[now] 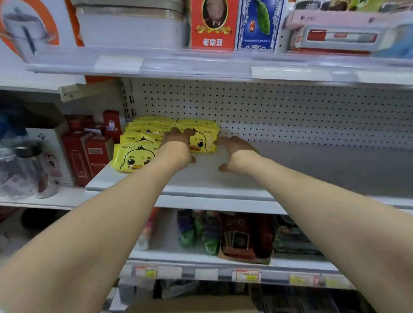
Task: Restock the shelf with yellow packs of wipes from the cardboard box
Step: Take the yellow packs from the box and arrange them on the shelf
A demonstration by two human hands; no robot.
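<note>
Several yellow duck-faced packs of wipes (135, 156) lie overlapping in a row on the white shelf (295, 176) at its left end. A second small stack of yellow packs (203, 139) sits just to their right. My left hand (177, 143) reaches in with its fingers on the left edge of that second stack. My right hand (233, 150) hovers with spread, relaxed fingers just right of the stack, holding nothing. The top edge of the cardboard box (189, 309) shows at the bottom of the view.
Red boxes (88, 151) stand left of the packs on a neighbouring shelf, with glass bottles (25, 167) further left. A pegboard back wall (281, 111) closes the shelf. Card packs and toys (238, 237) fill the shelf below; boxes (212, 20) sit on the shelf above.
</note>
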